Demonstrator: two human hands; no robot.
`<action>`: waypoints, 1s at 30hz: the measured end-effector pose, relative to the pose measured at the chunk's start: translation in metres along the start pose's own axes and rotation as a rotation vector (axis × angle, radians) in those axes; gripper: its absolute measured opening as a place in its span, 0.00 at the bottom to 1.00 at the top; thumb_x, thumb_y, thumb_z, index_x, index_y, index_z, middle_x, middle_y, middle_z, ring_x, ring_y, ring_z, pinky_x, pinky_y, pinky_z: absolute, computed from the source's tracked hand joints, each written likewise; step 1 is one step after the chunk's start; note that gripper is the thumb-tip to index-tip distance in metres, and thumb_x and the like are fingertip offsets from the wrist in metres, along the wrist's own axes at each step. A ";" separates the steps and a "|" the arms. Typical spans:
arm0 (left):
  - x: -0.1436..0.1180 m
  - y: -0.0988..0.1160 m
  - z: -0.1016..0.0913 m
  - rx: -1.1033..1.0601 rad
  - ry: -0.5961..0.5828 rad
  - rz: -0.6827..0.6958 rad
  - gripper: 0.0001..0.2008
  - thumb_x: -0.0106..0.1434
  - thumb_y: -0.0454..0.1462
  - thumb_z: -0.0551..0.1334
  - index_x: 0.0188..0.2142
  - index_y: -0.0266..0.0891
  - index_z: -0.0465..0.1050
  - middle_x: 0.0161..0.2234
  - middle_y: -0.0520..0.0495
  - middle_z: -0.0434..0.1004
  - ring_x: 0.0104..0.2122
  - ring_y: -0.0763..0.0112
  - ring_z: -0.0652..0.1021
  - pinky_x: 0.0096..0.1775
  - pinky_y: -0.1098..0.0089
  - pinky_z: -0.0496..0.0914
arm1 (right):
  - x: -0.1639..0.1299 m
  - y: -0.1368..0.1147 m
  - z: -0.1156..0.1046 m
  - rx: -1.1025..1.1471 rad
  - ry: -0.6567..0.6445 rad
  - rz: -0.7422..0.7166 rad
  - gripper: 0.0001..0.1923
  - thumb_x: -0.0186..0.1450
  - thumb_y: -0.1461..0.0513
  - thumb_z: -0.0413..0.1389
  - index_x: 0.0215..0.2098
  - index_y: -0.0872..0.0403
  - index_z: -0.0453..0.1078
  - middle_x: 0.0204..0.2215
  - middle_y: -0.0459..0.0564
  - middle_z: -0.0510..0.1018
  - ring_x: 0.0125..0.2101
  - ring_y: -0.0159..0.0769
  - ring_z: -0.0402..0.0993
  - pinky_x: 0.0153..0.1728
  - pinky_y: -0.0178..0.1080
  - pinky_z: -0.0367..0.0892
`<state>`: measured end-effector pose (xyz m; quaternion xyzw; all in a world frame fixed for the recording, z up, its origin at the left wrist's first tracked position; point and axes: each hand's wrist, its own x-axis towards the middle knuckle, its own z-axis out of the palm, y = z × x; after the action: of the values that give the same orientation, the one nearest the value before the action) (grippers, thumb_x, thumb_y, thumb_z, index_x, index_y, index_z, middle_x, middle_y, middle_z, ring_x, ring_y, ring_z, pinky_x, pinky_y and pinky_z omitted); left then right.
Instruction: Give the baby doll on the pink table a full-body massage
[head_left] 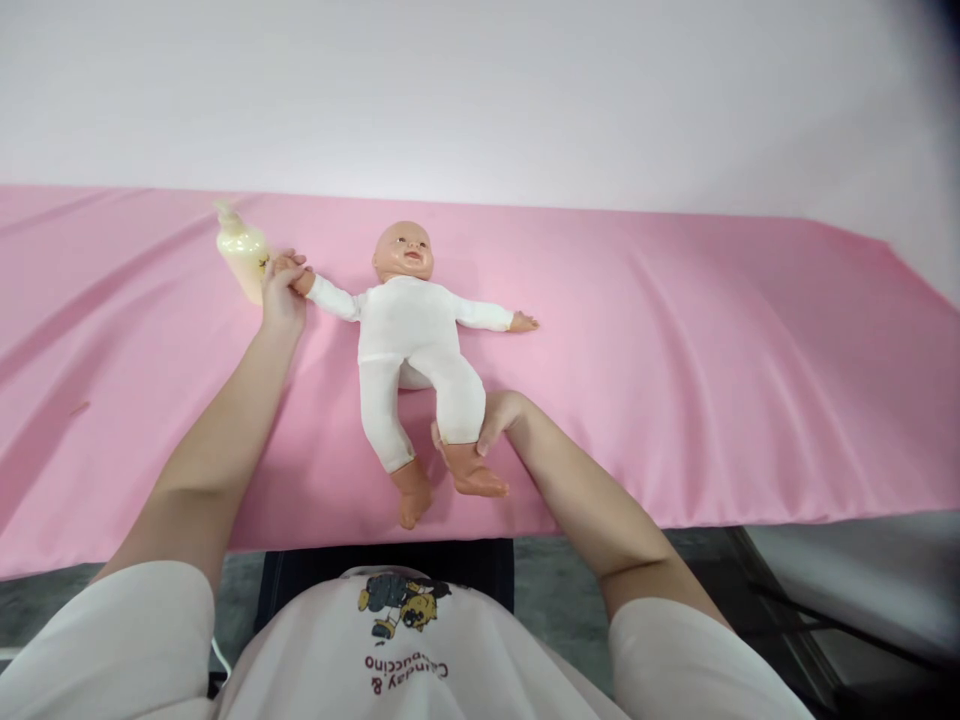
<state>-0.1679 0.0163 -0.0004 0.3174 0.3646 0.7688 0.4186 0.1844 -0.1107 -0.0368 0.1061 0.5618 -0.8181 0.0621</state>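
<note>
Gripping the baby doll (409, 340), my left hand (283, 292) closes on its wrist beside the lotion bottle (241, 258); my right hand (496, 415) clasps its ankle.

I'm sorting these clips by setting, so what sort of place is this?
Probably an infant-care practice or training station, not a home. A baby doll in a white suit lies on a table draped in pink cloth, beside a pump bottle, against a plain wall. The left hand holds its hand, the right hand its ankle.
</note>
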 end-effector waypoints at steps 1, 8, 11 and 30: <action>-0.008 0.004 0.008 0.032 -0.060 0.046 0.13 0.49 0.29 0.65 0.35 0.41 0.69 0.34 0.51 0.73 0.35 0.70 0.75 0.48 0.65 0.70 | 0.001 -0.002 0.002 -0.006 -0.092 -0.019 0.36 0.48 0.53 0.77 0.47 0.63 0.71 0.37 0.55 0.82 0.40 0.43 0.81 0.46 0.42 0.75; -0.068 0.015 0.045 0.455 -0.605 0.290 0.12 0.51 0.30 0.64 0.37 0.42 0.75 0.34 0.49 0.77 0.35 0.66 0.76 0.41 0.65 0.70 | 0.002 -0.014 0.011 -0.023 -0.375 -0.100 0.31 0.55 0.53 0.73 0.48 0.60 0.68 0.40 0.58 0.81 0.41 0.46 0.81 0.42 0.46 0.78; -0.088 0.010 0.051 0.664 -0.843 0.426 0.14 0.52 0.29 0.60 0.38 0.42 0.76 0.34 0.49 0.79 0.33 0.67 0.76 0.39 0.64 0.69 | 0.005 -0.006 0.011 0.145 -0.103 -0.283 0.30 0.57 0.46 0.69 0.45 0.58 0.69 0.36 0.55 0.81 0.35 0.42 0.81 0.36 0.42 0.78; -0.017 0.004 0.012 0.251 -0.187 0.267 0.09 0.58 0.37 0.67 0.35 0.40 0.69 0.29 0.53 0.72 0.33 0.72 0.76 0.44 0.65 0.72 | 0.001 0.009 0.001 -0.073 0.072 -0.032 0.34 0.46 0.52 0.77 0.46 0.60 0.78 0.41 0.54 0.84 0.42 0.40 0.81 0.41 0.37 0.76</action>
<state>-0.1522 0.0033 0.0056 0.4825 0.3716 0.7333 0.3021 0.1856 -0.1144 -0.0447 0.1242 0.5948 -0.7936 0.0328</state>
